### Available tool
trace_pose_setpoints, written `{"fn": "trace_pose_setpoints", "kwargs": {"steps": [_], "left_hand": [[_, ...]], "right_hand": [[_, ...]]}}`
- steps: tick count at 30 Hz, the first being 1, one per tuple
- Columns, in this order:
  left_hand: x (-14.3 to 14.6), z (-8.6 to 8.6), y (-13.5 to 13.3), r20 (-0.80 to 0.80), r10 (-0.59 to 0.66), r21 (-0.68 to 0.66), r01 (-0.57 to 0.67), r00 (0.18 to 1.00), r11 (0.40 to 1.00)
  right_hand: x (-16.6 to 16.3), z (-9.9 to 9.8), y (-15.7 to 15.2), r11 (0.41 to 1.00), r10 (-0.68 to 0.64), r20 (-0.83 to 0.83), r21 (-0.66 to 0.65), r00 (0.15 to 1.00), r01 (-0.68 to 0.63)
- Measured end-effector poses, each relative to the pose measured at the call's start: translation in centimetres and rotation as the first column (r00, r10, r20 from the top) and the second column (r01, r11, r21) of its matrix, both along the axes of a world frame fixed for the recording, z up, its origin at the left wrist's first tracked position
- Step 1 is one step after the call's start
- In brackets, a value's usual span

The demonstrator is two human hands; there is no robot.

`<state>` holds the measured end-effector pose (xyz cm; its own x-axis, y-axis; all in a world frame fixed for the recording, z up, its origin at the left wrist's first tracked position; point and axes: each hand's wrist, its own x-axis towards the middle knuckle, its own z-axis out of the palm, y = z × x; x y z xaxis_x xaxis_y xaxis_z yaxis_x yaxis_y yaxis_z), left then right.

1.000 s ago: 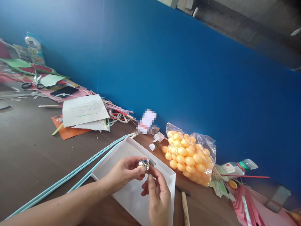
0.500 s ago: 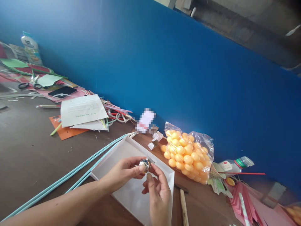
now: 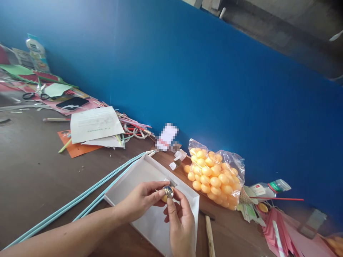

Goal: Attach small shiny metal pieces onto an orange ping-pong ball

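A small shiny ball (image 3: pixel 168 192), silver on top and yellowish below, is held over the white box lid (image 3: pixel 128 189). The thumb and fingers of my left hand (image 3: pixel 146 196) pinch it from the left. On the other side, my right hand (image 3: pixel 180 217) has its thumb and forefinger closed on it. My fingers cover much of its lower part. Beneath my hands the shallow lid lies tilted across the brown table, with light blue cords (image 3: pixel 99 184) along its left side.
Right of the lid are a clear bag of orange balls (image 3: pixel 214 176) and a hammer (image 3: pixel 209 232). A plastic bottle (image 3: pixel 270 187) and pink paper (image 3: pixel 278 228) lie farther right. Printed sheets (image 3: pixel 96 125), scissors (image 3: pixel 40 94) and thin sticks crowd the left. A blue partition (image 3: pixel 174 78) rises behind.
The ball has turned and moved slightly down and right between my hands. My right thumb and forefinger have come up against it. The camera view has shifted a little.
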<state>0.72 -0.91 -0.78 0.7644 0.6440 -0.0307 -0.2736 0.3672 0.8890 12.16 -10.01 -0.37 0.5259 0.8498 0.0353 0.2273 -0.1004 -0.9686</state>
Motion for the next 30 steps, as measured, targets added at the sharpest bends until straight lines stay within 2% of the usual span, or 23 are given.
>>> {"fn": "trace_pose_setpoints", "kwargs": {"steps": [4,9,14,17,19,22,24,26,30], "left_hand": [[0.0,0.1,-0.1,-0.003,0.000,-0.035,0.000,1.000,0.999],[-0.2,0.2,0.2,0.023,0.071,-0.215,-0.065,0.997,0.974],[-0.6,0.0,1.5,0.066,0.268,-0.322,-0.234,0.961,0.917],[-0.8,0.1,1.7,0.053,0.316,-0.352,-0.279,0.947,0.894],[-0.8,0.2,1.6,0.032,0.313,-0.362,-0.281,0.949,0.889],[-0.7,0.3,1.4,-0.002,0.288,-0.371,-0.268,0.958,0.889],[-0.7,0.2,1.4,-0.002,0.282,-0.373,-0.263,0.959,0.890],[-0.7,0.1,1.4,0.012,0.290,-0.375,-0.264,0.957,0.889],[-0.8,0.1,1.6,0.038,0.294,-0.379,-0.258,0.955,0.889]], "right_hand": [[-0.1,0.0,0.0,1.000,0.007,-0.016,-0.002,1.000,-0.007],[0.5,0.1,-0.1,0.997,-0.042,-0.050,0.056,0.998,0.045],[2.2,0.4,-0.4,0.985,-0.166,0.062,0.055,0.984,0.163],[2.9,1.2,-0.3,0.987,-0.160,0.243,0.016,0.957,0.161],[3.2,1.9,0.0,0.989,-0.114,0.450,-0.031,0.886,0.143],[3.6,2.6,1.1,0.978,0.012,0.748,-0.148,0.663,0.149],[3.8,2.6,2.1,0.952,0.132,0.867,-0.246,0.480,0.182],[3.9,2.3,3.1,0.930,0.220,0.908,-0.305,0.357,0.205],[3.7,1.2,4.6,0.921,0.274,0.914,-0.340,0.301,0.193]]}}
